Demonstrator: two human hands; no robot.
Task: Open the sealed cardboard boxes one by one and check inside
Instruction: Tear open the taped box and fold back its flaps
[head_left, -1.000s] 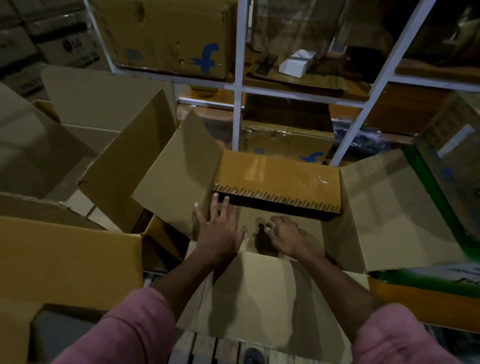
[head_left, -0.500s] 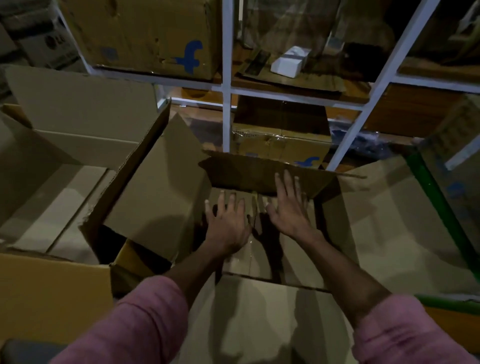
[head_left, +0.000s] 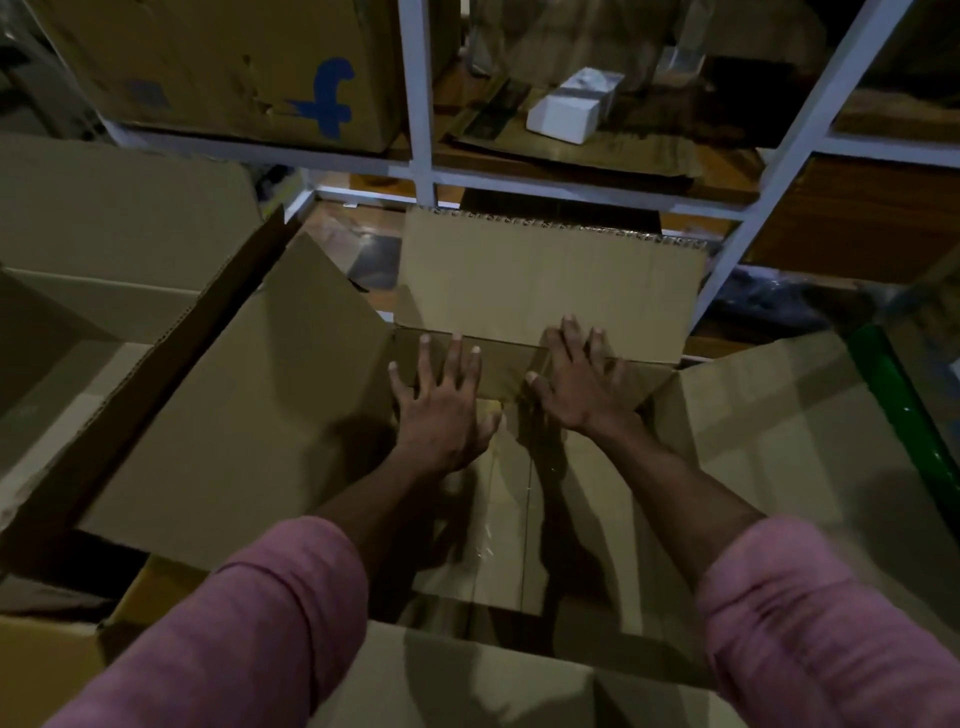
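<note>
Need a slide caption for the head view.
Both hands, left hand and right hand, press flat inside the opened cardboard box, far flap raised.

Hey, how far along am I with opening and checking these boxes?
Done: the box in front is unsealed, far flap folded back. In hand: left hand and right hand, both open, press inside it; no contents visible. Left: the blue-logo box on the shelf looks closed.

Box (head_left: 291, 415) floor mostly hidden under both forearms and their shadows. Near flap (head_left: 467, 680) cut off by bottom edge. Left hand (head_left: 441, 410) and right hand (head_left: 582, 389): palms not visible. Shelf (head_left: 421, 171) contents behind far flap (head_left: 545, 280) hidden; dark items at right unreadable.
</note>
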